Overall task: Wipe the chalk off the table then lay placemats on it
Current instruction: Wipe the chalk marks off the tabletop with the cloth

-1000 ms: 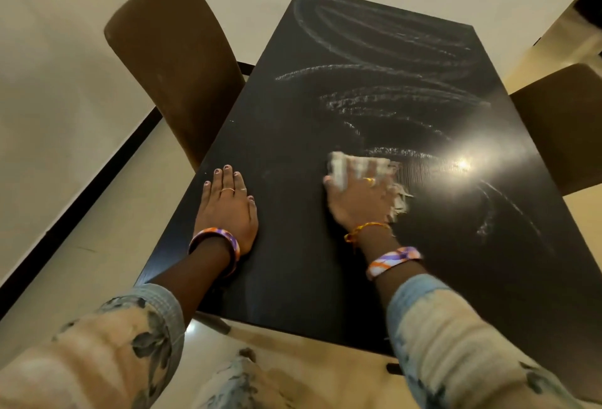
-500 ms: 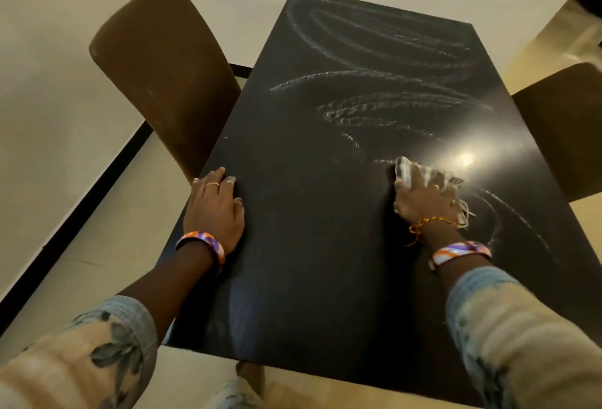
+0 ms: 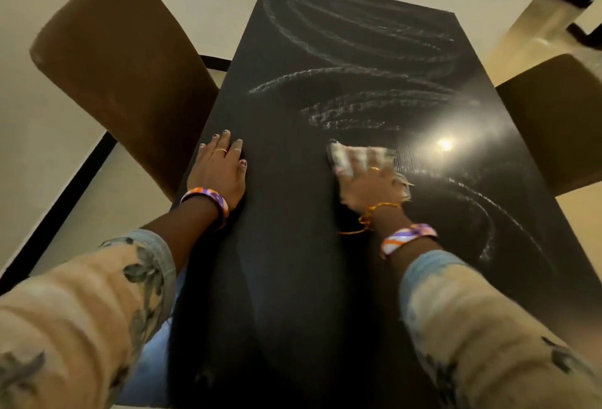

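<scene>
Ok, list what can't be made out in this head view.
- Right hand and cloth: motion-blurred, finger pose unclear.
- Table near edge: cut off by the frame bottom and sleeves.
- Chalk beside the glare: washed out by the reflected light.
- Placemats: none in frame.

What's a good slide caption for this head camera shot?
Right hand wipes chalk off a black table with a cloth.

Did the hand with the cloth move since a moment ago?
Yes. The right hand slid the cloth leftward, away from the bright glare spot on the table.
</scene>
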